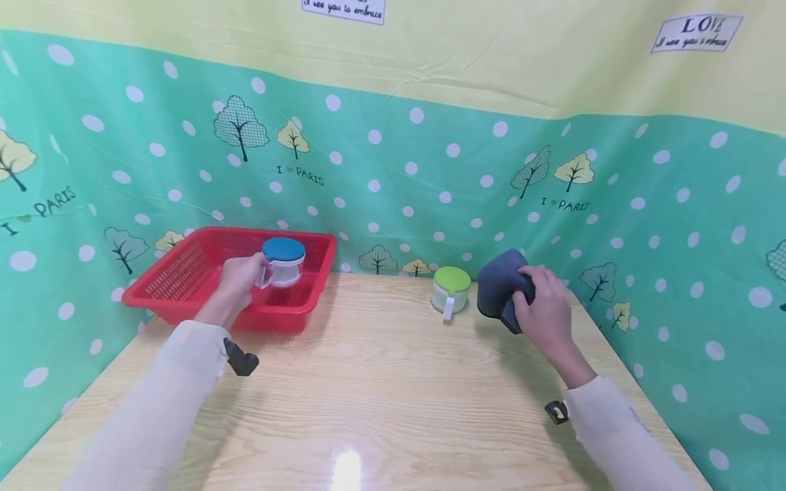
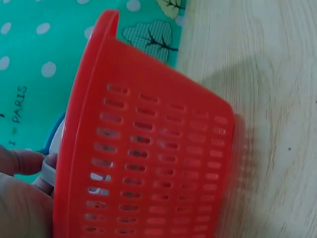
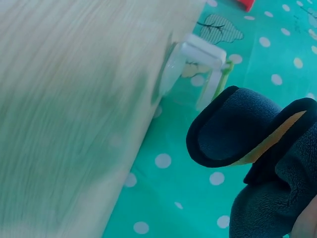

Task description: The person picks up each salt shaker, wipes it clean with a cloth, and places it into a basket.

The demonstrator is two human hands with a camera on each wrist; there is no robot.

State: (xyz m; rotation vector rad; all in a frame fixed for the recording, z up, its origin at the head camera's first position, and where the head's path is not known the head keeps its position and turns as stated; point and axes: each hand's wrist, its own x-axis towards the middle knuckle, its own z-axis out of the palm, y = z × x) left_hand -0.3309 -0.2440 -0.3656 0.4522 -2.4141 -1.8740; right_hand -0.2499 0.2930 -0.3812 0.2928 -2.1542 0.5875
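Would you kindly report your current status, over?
Left hand pinching blue-lidded jar by handle, at basket. Right hand holding cloth. Green-lidded jar on table; no obvious obstruction.

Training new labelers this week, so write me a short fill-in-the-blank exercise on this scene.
1. The left hand pinches the blue-lidded jar by its ____.
2. The color of the basket is ____.
3. The other jar, standing on the table, has a ____ lid.
4. The right hand holds a cloth with a dark ____ edging and a yellowish strip.

Missing words: handle; red; green; black
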